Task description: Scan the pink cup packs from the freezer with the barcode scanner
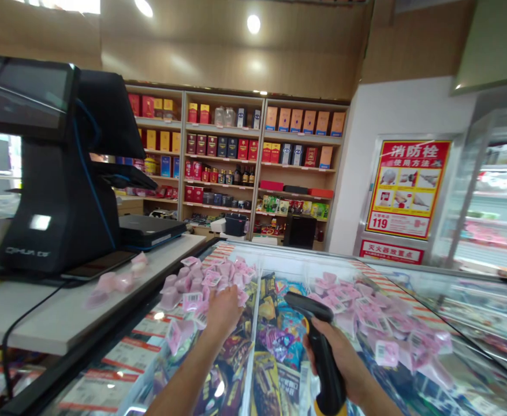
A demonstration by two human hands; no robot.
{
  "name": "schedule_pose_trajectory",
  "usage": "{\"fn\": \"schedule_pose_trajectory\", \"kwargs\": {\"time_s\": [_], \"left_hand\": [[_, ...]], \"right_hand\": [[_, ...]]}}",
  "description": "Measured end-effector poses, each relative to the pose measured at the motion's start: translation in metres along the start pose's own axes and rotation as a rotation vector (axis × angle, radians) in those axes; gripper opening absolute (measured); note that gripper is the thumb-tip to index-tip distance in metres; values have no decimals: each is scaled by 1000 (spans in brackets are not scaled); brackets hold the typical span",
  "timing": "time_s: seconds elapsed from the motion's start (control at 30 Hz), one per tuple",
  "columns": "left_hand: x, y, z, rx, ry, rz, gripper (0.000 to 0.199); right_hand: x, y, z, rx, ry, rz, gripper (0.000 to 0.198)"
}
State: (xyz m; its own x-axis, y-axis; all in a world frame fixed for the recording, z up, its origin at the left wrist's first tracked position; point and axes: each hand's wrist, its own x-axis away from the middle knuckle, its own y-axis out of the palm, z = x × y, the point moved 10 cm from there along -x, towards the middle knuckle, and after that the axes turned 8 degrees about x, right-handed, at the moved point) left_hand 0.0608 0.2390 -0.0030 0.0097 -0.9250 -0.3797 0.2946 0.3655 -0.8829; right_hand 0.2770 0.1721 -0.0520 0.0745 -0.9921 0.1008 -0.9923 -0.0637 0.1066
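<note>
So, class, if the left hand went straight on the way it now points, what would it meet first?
Most likely the pile of pink packs just ahead of the left hand; whether they already touch is hard to tell.

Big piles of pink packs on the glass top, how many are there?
2. The left pile lies around the fingers of the left hand; the right pile spreads past the right hand, which grips the scanner. Some packs may be hidden.
</note>
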Motion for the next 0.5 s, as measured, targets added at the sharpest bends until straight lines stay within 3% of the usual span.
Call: {"fn": "schedule_pose_trajectory", "kwargs": {"time_s": [0.13, 0.3, 0.5], "left_hand": [[1, 2, 0, -7, -24, -30, 47], [3, 7, 4, -1, -2, -83, 30], [2, 6, 13, 15, 40, -58, 25]], "right_hand": [[3, 2, -1, 23, 5, 2, 34], [4, -1, -2, 65, 21, 29, 35], [4, 5, -1, 63, 21, -18, 35]]}}
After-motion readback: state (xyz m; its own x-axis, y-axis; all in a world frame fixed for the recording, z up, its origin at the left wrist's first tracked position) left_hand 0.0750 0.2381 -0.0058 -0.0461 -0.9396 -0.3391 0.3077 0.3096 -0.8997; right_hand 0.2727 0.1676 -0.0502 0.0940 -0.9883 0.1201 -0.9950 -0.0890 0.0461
